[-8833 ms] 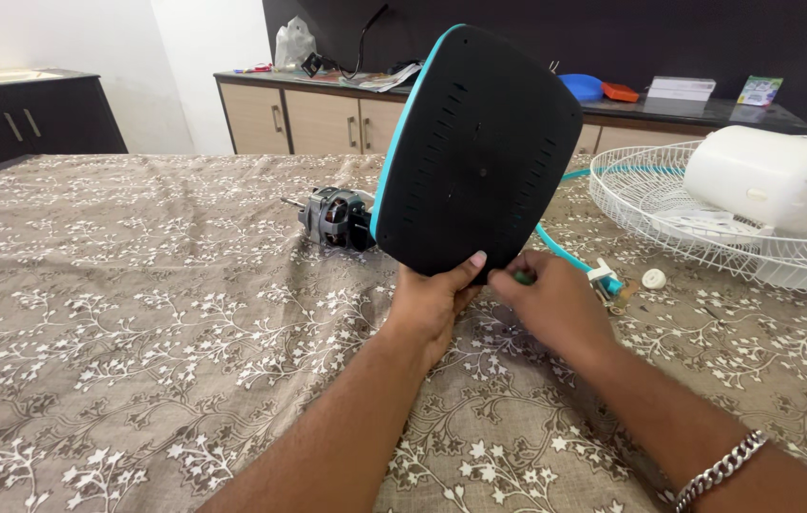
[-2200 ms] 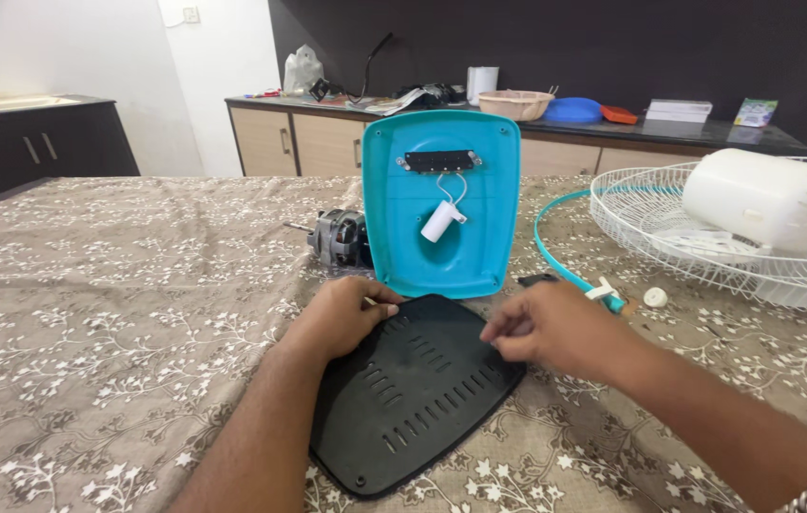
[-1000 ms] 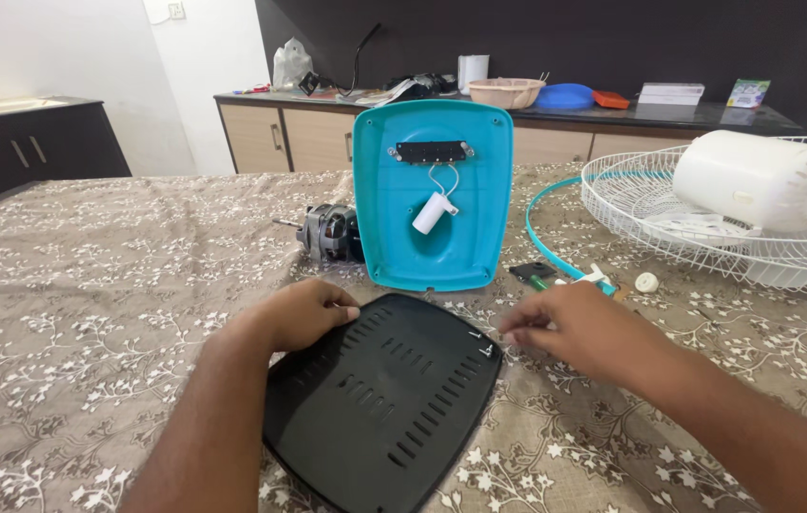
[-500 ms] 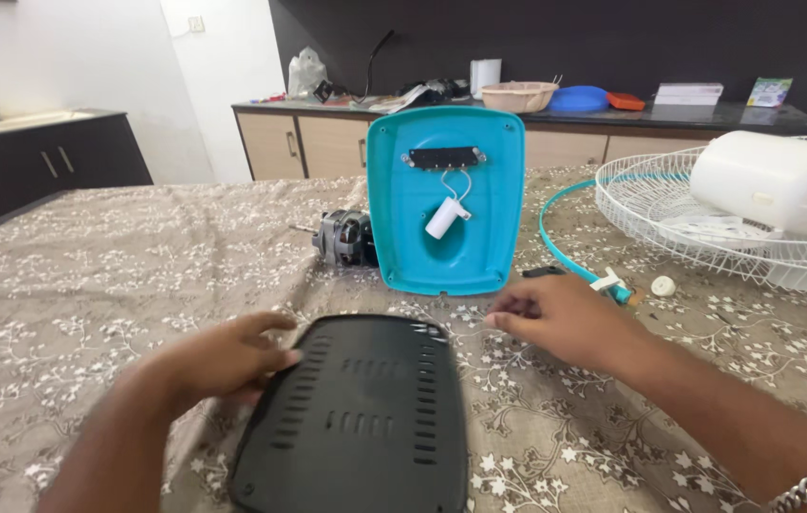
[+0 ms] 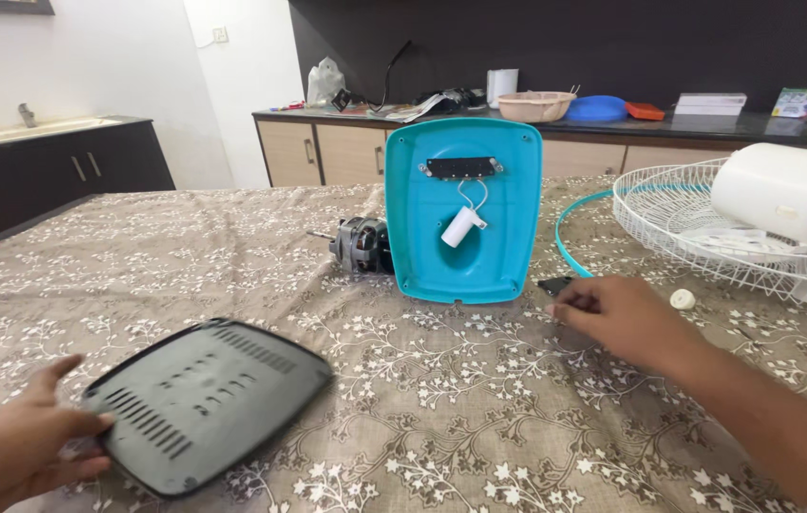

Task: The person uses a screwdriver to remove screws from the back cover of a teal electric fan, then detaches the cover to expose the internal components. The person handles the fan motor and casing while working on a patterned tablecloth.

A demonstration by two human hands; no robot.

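Under both hands, a broad counter (image 5: 479, 418) draped in a brown cloth with a white floral print is carrying everything. Well beyond the right hand's fingers, toward the far right, a white round wire fan guard (image 5: 679, 228) is lying flat with a white rounded plastic housing (image 5: 783, 195) sitting in it. Just past the right fingers and a little to their left, a teal rounded-rectangular plastic shell (image 5: 460, 271) is standing upright with its hollow inside facing the camera, a small white cylindrical capacitor (image 5: 461, 227) hanging on wires inside it. Against the left hand's fingers, at the near left of the counter, a black flat vented plastic cover plate (image 5: 208, 399) is lying on the cloth, slightly blurred. Beside the shell, on the side away from the right fingers, a dark grey metal fan motor (image 5: 362, 247) is lying on its side.

The left hand (image 5: 18, 446) is spreading its fingers (image 5: 66, 366) loosely open along the plate's near-left edge, touching it without closing round it. The right hand (image 5: 622, 313) is resting on the cloth with its fingers (image 5: 569, 302) curling together, the tips just beside a small black flat piece (image 5: 551, 283); whether they are pinching anything cannot be told.
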